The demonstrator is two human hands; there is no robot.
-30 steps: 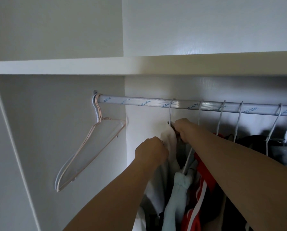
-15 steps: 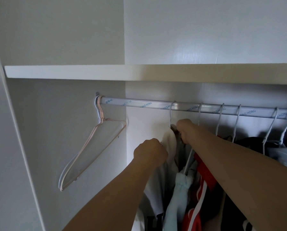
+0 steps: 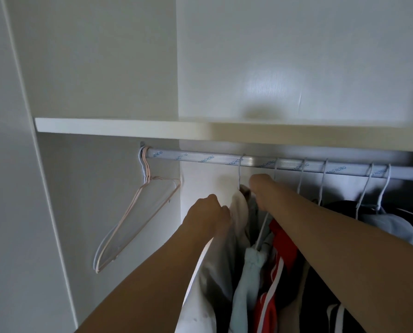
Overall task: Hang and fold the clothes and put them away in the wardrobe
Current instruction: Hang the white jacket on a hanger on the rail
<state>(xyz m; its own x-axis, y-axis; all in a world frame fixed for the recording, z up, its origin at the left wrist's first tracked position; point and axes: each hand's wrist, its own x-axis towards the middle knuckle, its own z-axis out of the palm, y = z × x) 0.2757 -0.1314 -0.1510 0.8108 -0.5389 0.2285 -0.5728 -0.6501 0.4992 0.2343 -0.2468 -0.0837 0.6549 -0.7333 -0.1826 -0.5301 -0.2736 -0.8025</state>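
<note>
A white garment [image 3: 236, 212] hangs on a thin wire hanger [image 3: 239, 174] hooked over the silver wardrobe rail [image 3: 200, 158]. My left hand [image 3: 208, 212] is closed on the garment's left shoulder. My right hand [image 3: 263, 188] is closed at the garment's neck, just under the hanger hook; its fingertips are hidden behind the cloth. To the right hang a pale blue garment [image 3: 251, 272], a red and white one [image 3: 277, 251] and dark clothes [image 3: 340, 210], each on its own hanger.
Empty pink and grey hangers [image 3: 138, 212] hang at the rail's far left end against the wardrobe side wall [image 3: 92, 200]. A white shelf [image 3: 128, 127] runs just above the rail. The rail between the empty hangers and the white garment is bare.
The view has tilted upward, so rail and shelf sit lower in the frame. Both hands stay on the white garment at about the same spot under the rail.
</note>
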